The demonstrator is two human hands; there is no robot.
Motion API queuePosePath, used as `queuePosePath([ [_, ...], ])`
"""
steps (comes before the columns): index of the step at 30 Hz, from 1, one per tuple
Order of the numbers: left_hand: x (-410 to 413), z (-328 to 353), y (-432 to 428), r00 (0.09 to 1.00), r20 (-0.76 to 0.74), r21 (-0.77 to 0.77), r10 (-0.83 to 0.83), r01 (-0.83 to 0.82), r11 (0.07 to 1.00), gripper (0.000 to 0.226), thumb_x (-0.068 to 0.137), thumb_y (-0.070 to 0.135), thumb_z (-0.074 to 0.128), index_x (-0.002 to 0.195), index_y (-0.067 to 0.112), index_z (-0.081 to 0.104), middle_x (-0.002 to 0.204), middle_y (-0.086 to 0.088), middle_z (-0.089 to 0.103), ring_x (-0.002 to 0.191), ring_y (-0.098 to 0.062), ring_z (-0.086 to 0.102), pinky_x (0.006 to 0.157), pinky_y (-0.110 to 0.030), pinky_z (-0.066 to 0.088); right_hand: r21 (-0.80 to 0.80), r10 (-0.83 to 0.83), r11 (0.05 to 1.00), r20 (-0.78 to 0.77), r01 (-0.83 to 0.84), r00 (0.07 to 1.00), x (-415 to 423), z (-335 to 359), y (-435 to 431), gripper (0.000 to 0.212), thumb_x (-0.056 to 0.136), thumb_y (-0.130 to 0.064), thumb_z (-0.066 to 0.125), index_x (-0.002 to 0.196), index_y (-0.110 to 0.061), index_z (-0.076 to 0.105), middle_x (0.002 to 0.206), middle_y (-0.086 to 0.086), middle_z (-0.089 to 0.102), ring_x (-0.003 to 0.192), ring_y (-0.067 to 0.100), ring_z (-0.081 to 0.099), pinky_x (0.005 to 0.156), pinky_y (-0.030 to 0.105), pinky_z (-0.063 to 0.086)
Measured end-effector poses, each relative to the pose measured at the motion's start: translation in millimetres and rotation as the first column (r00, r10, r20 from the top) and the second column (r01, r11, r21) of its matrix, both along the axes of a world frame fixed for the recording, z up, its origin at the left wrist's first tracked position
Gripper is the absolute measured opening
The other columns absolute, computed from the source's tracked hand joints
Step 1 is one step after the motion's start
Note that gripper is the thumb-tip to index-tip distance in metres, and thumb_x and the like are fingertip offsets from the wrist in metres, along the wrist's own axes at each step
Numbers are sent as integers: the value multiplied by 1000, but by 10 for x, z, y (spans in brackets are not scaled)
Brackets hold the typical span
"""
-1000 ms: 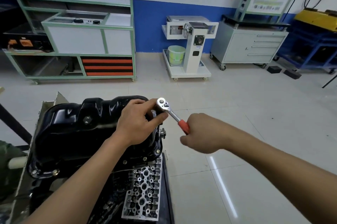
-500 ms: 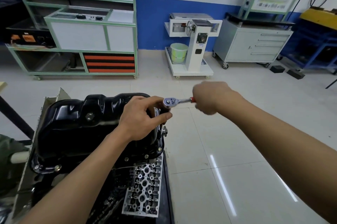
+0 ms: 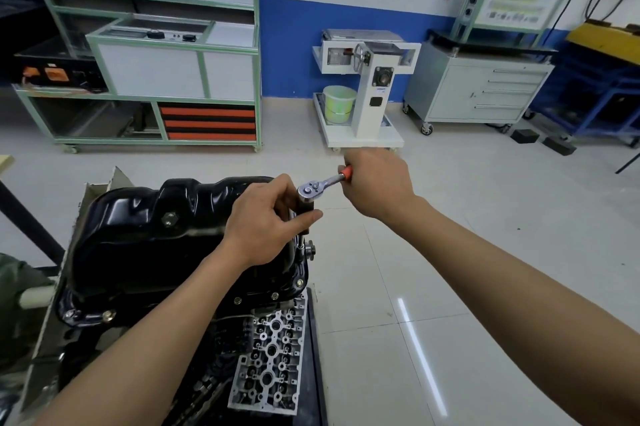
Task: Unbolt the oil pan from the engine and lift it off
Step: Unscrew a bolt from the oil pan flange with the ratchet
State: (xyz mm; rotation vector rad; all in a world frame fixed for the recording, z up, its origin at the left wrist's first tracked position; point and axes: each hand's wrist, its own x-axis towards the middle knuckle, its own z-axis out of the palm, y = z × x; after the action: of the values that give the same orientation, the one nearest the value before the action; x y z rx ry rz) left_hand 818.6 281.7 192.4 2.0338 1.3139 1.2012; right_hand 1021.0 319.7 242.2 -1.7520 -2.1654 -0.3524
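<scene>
**Ratchet at pan's right edge**

Grips the ratchet (image 3: 317, 187) by its red handle with the right hand (image 3: 377, 183), fingers curled round it, handle pointing up and to the right from the head. Pinches the black extension (image 3: 306, 209) just under the ratchet head with the left hand (image 3: 263, 221), thumb on the near side, fingers closed behind. Stands the extension upright beside the right rim of the pan (image 3: 145, 228). Finds the pan, black and glossy, on top of the engine (image 3: 270, 360) at lower left, flange down. Shows bolts (image 3: 299, 283) seated along the pan's near flange.
</scene>
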Motion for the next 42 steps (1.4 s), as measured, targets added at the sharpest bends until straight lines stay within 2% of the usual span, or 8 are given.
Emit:
queuePosePath([
  [5, 35, 0, 0, 999, -28, 59, 43, -42, 997, 35, 76, 55, 73, 78, 25, 55, 68, 30, 64, 66, -6, 61, 59, -27, 38, -258, -128, 949, 216, 183, 968, 100, 189, -464, 43, 88, -57, 59, 70, -22, 40, 72, -3, 42, 60, 18, 42, 53, 30, 27],
  [10, 29, -49, 32, 997, -41, 89, 68, -64, 994, 34, 75, 59, 70, 76, 31, 49, 68, 27, 62, 63, -6, 56, 58, -27, 35, -737, -100, 664, -251, -123, 963, -147, 255, -1008, 43, 86, -48, 64, 60, -15, 54, 53, 1, 68, 44, 11, 64, 50, 25, 47],
  [15, 1, -68, 26, 998, -35, 88, 50, -47, 995, 39, 76, 64, 69, 78, 34, 44, 71, 18, 59, 62, -8, 49, 57, -30, 34, -762, -180, 595, -438, -257, 881, -472, 183, -1168, 41, 83, -26, 62, 47, -13, 48, 45, 3, 60, 40, 13, 51, 56, 29, 44],
  [20, -41, -38, 38, 996, -94, 50, 5, -1, 999, 27, 78, 64, 62, 87, 39, 57, 75, 21, 63, 75, -6, 52, 70, -32, 41, -799, -69, 580, -244, -160, 967, -332, 360, -1074, 38, 84, -19, 56, 47, -10, 52, 45, 1, 60, 37, 7, 49, 47, 20, 44],
  [26, -69, -34, 35, 986, -167, -2, -26, 26, 1000, 57, 77, 76, 45, 112, 38, 69, 78, 20, 69, 100, -4, 47, 91, -28, 36, -839, 39, 543, 58, 28, 998, -167, 542, -819, 18, 87, -17, 61, 72, -9, 65, 62, -2, 68, 49, 9, 59, 51, 19, 46],
  [33, -92, 62, -16, 989, -102, -43, -111, 107, 993, 30, 81, 58, 62, 103, 40, 71, 80, 18, 72, 97, 2, 52, 97, -27, 35, -611, 92, 775, 364, 164, 927, -34, 573, -320, 22, 92, -10, 51, 105, -16, 68, 98, 4, 62, 88, 29, 63, 72, 35, 51],
  [37, -89, 107, -21, 985, -29, -106, -170, 166, 980, 23, 80, 48, 72, 94, 30, 67, 85, 10, 76, 93, -19, 65, 98, -47, 46, -284, 110, 959, 428, 19, 897, -135, 451, 5, 22, 91, -6, 57, 104, -21, 67, 84, 1, 48, 79, 28, 50, 73, 35, 35],
  [42, -100, 114, -28, 976, 61, -121, -207, 213, 969, 26, 78, 40, 78, 89, 25, 60, 81, 5, 77, 73, -22, 68, 85, -47, 53, -141, 207, 976, 350, -167, 914, -309, 319, 270, 30, 91, -3, 56, 107, -24, 71, 106, -2, 69, 103, 25, 55, 80, 37, 38],
])
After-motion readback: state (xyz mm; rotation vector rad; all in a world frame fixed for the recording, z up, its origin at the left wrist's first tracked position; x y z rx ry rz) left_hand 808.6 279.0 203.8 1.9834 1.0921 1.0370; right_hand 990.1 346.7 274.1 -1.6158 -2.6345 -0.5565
